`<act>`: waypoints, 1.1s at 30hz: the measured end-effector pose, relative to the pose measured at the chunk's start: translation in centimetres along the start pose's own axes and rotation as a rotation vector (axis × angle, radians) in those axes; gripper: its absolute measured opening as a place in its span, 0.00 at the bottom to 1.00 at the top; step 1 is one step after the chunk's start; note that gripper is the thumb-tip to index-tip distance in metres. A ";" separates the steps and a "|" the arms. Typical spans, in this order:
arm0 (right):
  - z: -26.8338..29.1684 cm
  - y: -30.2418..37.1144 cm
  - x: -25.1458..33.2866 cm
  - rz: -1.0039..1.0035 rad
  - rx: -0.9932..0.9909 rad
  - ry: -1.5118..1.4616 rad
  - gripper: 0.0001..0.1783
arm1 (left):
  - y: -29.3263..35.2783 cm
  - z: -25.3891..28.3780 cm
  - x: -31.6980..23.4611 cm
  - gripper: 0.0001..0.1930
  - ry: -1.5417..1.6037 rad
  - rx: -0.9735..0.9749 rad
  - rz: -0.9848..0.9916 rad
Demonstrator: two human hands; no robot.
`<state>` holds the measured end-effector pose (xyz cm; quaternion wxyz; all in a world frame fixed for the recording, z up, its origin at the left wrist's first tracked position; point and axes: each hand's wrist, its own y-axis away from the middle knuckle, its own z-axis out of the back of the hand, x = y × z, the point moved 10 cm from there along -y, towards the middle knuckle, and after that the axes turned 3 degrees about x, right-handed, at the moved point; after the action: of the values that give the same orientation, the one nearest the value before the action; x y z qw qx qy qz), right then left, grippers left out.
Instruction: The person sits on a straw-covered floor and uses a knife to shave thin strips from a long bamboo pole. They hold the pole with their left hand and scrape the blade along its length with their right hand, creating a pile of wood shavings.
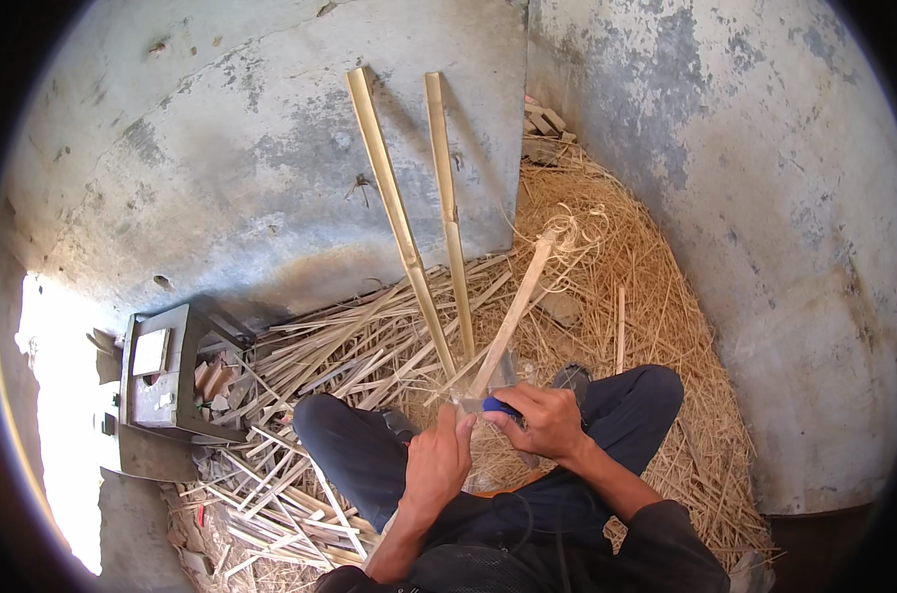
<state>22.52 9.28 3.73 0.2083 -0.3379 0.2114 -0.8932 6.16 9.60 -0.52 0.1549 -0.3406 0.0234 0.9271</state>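
My right hand (542, 423) is closed around the blue handle (498, 405) of a knife. Its blade (471, 404) points left, lying across the near part of a pale bamboo strip (512, 316). Fine curled shavings (575, 235) cling to the strip's far end. Close to the blade's tip, my left hand (436, 460) is closed with its thumb up, apparently gripping the strip; its fingers hide the hold. A pale edge beside my left wrist looks like the strip's near end. Both hands are above my lap, between my bent knees.
Two long split bamboo pieces (394, 208) lean on the grey wall (270, 148). Many loose strips (359, 341) cover the floor to the left, near a weathered box (167, 371). Straw-like shavings (656, 306) pile up right, against another wall (765, 247).
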 end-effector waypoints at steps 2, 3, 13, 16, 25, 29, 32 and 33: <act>0.1 -0.1 -0.2 0.010 -0.033 0.008 0.18 | -0.1 0.0 0.0 0.15 0.006 -0.010 -0.005; 0.1 -0.1 -0.2 0.005 -0.026 0.016 0.17 | -0.2 0.1 0.0 0.15 0.008 -0.015 -0.007; 5.7 -1.5 -7.5 -0.197 -0.200 0.151 0.17 | 2.2 -1.4 1.1 0.15 0.035 0.126 0.055; 6.7 -1.6 -8.6 -0.164 -0.227 0.149 0.17 | 3.0 -1.5 1.2 0.15 0.054 0.155 0.053; 7.1 -2.4 -10.7 -0.217 -0.206 0.136 0.18 | 4.0 -1.3 2.1 0.15 0.019 0.189 0.073; 7.1 -2.4 -10.9 -0.247 -0.198 0.154 0.20 | 4.5 -1.4 2.5 0.15 0.029 0.192 0.072; 4.4 -0.7 -15.9 -0.482 -0.108 -0.365 0.21 | 4.5 -1.9 2.6 0.16 0.076 0.204 0.051; 2.8 -0.5 -16.8 -0.592 -0.051 -0.622 0.22 | 4.4 -1.8 2.6 0.16 0.088 0.202 0.046</act>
<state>35.87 17.64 -2.77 -0.0115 -0.6423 0.0544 -0.7645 4.05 5.81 -3.82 0.1658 -0.3632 0.1314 0.9074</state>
